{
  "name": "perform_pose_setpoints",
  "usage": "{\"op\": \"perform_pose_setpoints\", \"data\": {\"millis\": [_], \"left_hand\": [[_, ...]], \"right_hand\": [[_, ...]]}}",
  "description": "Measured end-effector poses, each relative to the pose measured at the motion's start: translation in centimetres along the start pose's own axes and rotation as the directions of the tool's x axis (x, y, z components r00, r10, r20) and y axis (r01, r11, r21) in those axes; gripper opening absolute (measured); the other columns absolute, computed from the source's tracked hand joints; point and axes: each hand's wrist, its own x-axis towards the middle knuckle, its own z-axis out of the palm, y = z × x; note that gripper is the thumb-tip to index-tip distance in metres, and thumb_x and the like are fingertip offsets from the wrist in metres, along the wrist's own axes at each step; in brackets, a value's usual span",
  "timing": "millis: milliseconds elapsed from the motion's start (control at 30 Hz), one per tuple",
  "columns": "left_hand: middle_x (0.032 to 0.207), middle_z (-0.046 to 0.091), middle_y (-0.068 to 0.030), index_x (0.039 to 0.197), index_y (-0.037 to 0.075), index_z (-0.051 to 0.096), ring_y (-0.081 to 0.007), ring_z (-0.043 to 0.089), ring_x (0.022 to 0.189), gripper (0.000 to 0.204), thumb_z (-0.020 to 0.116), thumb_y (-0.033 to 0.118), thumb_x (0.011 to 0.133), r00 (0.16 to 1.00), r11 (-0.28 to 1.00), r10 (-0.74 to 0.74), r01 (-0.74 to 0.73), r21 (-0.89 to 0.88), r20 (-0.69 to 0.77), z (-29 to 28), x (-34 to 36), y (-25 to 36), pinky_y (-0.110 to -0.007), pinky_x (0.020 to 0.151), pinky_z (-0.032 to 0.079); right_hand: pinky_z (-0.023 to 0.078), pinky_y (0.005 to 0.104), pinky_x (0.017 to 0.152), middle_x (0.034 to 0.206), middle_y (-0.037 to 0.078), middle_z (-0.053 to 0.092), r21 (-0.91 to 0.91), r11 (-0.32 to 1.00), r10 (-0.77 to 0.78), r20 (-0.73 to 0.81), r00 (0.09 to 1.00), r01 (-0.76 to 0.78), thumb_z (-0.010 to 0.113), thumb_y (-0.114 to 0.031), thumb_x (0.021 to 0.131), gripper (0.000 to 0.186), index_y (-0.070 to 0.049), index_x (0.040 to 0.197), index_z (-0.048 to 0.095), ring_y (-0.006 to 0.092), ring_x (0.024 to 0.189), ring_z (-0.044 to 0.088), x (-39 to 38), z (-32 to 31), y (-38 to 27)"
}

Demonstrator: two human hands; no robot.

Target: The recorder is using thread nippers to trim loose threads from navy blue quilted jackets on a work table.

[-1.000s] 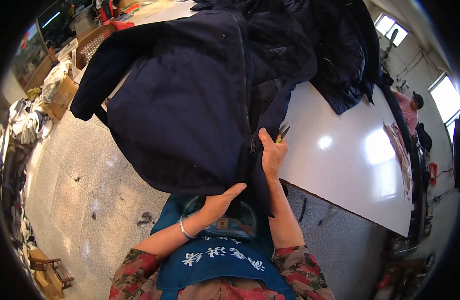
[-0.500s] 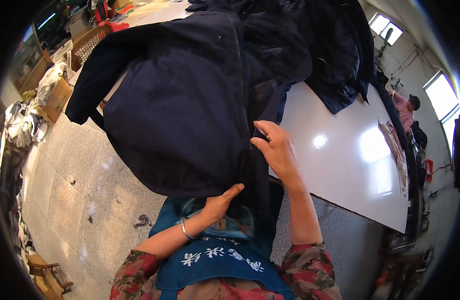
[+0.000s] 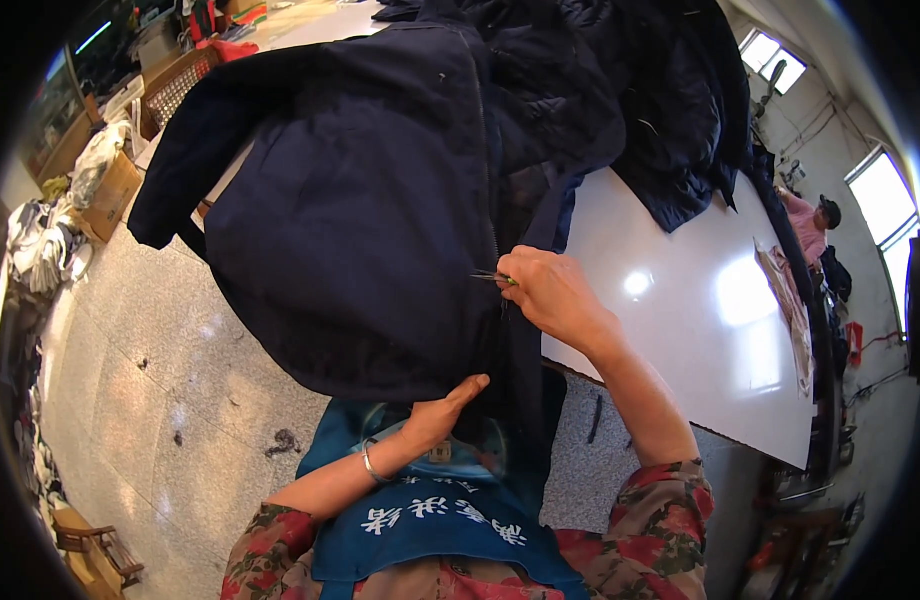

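Observation:
A dark navy jacket (image 3: 350, 210) with a long zipper lies over the table edge and hangs toward my blue apron (image 3: 420, 520). My left hand (image 3: 442, 410) grips its lower hem beside the zipper band, thumb showing and most fingers hidden by the cloth. My right hand (image 3: 552, 295) is closed on small thread snips (image 3: 495, 277) with a greenish handle, their blades pointing left over the zipper just below the middle of the picture.
More dark garments (image 3: 680, 120) lie piled on the white table (image 3: 670, 330). A person in pink (image 3: 808, 220) is at the far right, near hanging cloth. Left are boxes (image 3: 110, 200), a cloth pile (image 3: 42, 240) and wooden stools (image 3: 100, 555) on the speckled floor.
My right hand has turned over and moved from gripping the jacket's edge to over the zipper, swinging the snips leftward. My left hand stays at the hem, slightly lower.

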Motion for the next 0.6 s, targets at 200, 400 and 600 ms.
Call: {"op": "perform_pose_setpoints", "data": {"millis": [200, 400, 600], "left_hand": [[0.112, 0.066, -0.0056, 0.113, -0.005, 0.064, -0.0102, 0.061, 0.104, 0.029, 0.066, 0.013, 0.090, 0.998, 0.999, 0.047, -0.046, 0.013, -0.030, 0.4, -0.2, 0.3, -0.024, 0.093, 0.048], [0.109, 0.066, -0.0080, 0.107, -0.004, 0.067, -0.0133, 0.062, 0.102, 0.025, 0.068, 0.013, 0.089, 0.998, 0.949, -0.070, 0.069, -0.309, 0.010, 1.0, -1.0, 1.7, -0.025, 0.091, 0.048], [0.110, 0.067, -0.0081, 0.108, -0.004, 0.067, -0.0124, 0.062, 0.104, 0.028, 0.069, 0.015, 0.088, 0.998, 0.993, -0.005, 0.013, -0.118, 0.068, -0.2, -2.0, 2.6, -0.024, 0.092, 0.048]], "right_hand": [[0.046, 0.0416, 0.062, 0.077, 0.014, 0.056, -0.022, 0.986, -0.164, -0.080, 0.983, 0.163, 0.061, -0.001, 0.079, 0.008, -0.002, 0.082, 0.054, 0.0355, 0.074, 0.059, 0.0, -0.4, 1.1], [0.043, 0.0412, 0.058, 0.073, 0.016, 0.054, -0.102, 0.984, -0.158, -0.157, 0.975, 0.143, 0.062, 0.000, 0.079, 0.013, -0.002, 0.078, 0.050, 0.0363, 0.069, 0.057, 2.0, -2.5, 2.7], [0.043, 0.0402, 0.060, 0.074, 0.016, 0.054, -0.188, 0.967, -0.216, -0.232, 0.948, 0.174, 0.064, -0.001, 0.080, 0.017, -0.002, 0.078, 0.047, 0.0357, 0.069, 0.055, 5.8, -4.5, 4.7]]}}
